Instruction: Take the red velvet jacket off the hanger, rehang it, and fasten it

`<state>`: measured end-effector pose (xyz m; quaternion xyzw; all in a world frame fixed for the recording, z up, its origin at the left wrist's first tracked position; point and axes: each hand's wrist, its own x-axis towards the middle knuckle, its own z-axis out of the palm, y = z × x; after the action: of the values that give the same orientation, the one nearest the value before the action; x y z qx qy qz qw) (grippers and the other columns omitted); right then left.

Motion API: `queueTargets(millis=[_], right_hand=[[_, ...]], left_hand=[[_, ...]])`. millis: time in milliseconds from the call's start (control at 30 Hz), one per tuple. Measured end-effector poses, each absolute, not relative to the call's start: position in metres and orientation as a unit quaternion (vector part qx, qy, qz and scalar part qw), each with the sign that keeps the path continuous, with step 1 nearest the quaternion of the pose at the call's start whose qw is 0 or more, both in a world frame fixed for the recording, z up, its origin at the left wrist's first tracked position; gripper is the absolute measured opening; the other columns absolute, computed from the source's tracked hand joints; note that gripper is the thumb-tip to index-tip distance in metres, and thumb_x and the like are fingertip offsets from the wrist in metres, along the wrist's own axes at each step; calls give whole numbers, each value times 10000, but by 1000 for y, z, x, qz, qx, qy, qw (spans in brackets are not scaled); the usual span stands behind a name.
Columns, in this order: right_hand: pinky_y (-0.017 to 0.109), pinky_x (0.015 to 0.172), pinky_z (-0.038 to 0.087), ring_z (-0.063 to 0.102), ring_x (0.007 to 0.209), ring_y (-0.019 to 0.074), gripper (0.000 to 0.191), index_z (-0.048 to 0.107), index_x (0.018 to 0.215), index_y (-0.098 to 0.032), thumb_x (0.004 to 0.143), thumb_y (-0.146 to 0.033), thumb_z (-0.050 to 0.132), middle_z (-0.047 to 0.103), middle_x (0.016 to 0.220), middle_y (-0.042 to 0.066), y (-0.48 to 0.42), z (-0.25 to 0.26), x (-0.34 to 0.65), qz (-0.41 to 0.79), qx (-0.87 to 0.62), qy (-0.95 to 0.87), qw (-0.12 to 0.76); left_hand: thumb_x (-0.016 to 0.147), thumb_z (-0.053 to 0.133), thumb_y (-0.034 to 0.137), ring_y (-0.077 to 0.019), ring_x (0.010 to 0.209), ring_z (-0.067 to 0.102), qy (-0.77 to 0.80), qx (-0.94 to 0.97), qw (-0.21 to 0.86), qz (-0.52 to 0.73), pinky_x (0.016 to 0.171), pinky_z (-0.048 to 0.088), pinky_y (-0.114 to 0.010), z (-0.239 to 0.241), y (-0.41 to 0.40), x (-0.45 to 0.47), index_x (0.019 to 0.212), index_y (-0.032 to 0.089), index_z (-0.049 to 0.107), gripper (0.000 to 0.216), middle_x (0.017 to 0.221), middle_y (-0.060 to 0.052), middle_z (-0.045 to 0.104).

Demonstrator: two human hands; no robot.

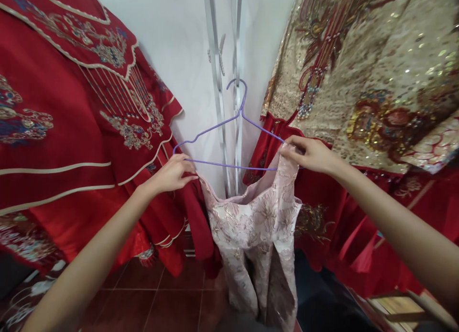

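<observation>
A purple wire hanger (229,126) is held up in front of a white wall. A pale pink brocade garment (256,226) hangs from it, drooping toward the floor. My left hand (172,173) is closed on the garment's left shoulder strap at the hanger's left end. My right hand (310,154) pinches the garment's right strap against the hanger's right end. Both arms reach forward from the bottom corners.
Red embroidered robes (64,131) hang at the left. A gold sequined robe with red trim (373,83) hangs at the right. A metal rail (217,73) runs up the white wall behind the hanger. Dark red floor tiles (161,293) lie below.
</observation>
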<state>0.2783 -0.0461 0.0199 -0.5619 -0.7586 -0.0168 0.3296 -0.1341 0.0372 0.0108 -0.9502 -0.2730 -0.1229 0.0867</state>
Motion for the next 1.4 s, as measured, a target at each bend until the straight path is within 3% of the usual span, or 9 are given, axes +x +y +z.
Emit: queueTargets(millis=[133, 267, 367, 500, 600, 700, 967, 1167, 1400], right_hand=[[280, 609, 396, 532, 614, 154, 355, 588, 837, -220, 892, -544, 454, 603, 690, -1, -41, 19, 280, -37, -570, -756, 319], [273, 610, 391, 528, 612, 148, 384, 548, 784, -223, 909, -564, 422, 571, 668, -13, -35, 19, 281, -39, -582, -750, 313], [282, 622, 394, 543, 629, 159, 390, 542, 773, -224, 913, -563, 410, 585, 678, -6, -33, 20, 282, -53, -589, -742, 315], [296, 643, 408, 563, 645, 173, 390, 543, 767, -229, 910, -567, 409, 609, 696, -2, -31, 21, 283, -59, -585, -745, 314], [296, 628, 419, 564, 639, 173, 403, 543, 782, -236, 909, -591, 401, 609, 686, -8, -29, 18, 282, -34, -575, -754, 317], [297, 608, 419, 550, 613, 170, 423, 538, 776, -237, 905, -615, 398, 606, 664, -10, -26, 13, 280, -28, -567, -757, 322], [288, 613, 409, 547, 626, 166, 413, 570, 788, -233, 900, -603, 425, 607, 685, -5, -31, 19, 283, -28, -565, -757, 327], [291, 588, 373, 514, 571, 163, 418, 558, 748, -225, 898, -591, 423, 567, 624, 2, -40, 29, 287, -71, -573, -750, 322], [299, 600, 391, 525, 597, 171, 452, 549, 742, -230, 889, -635, 411, 578, 643, 3, -38, 22, 283, -50, -573, -743, 343]], left_hand=[[873, 569, 340, -240, 1111, 570, -282, -935, 138, -168, 1184, 141, -541, 8, 30, -161, 854, 229, 735, 200, 923, -21, 736], [878, 560, 294, -244, 1133, 594, -288, -912, 191, -220, 1188, -32, -604, 4, 18, -174, 852, 252, 725, 172, 909, -1, 741], [870, 567, 261, -258, 1140, 604, -304, -885, 229, -267, 1176, -64, -631, 3, 10, -182, 859, 255, 714, 147, 924, -7, 739], [893, 540, 330, -244, 1022, 649, -359, -860, 228, -283, 1188, 91, -605, 6, 10, -197, 879, 230, 703, 192, 986, -41, 721], [904, 497, 424, -208, 918, 661, -396, -873, 136, -251, 1124, 338, -485, 11, 22, -205, 925, 215, 694, 288, 1019, -57, 711], [885, 499, 485, -197, 913, 653, -404, -884, 64, -228, 1030, 440, -389, 16, 36, -207, 923, 217, 685, 329, 1005, -51, 715], [878, 487, 503, -203, 911, 638, -381, -900, 74, -200, 1000, 422, -364, 40, 54, -192, 920, 179, 703, 391, 987, -70, 708], [861, 479, 483, -213, 899, 646, -368, -917, 55, -141, 854, 471, -306, 70, 56, -175, 946, 168, 706, 397, 991, -78, 703], [867, 485, 475, -202, 864, 642, -359, -925, 62, -106, 839, 468, -300, 55, 56, -187, 900, 189, 701, 360, 950, -60, 703]])
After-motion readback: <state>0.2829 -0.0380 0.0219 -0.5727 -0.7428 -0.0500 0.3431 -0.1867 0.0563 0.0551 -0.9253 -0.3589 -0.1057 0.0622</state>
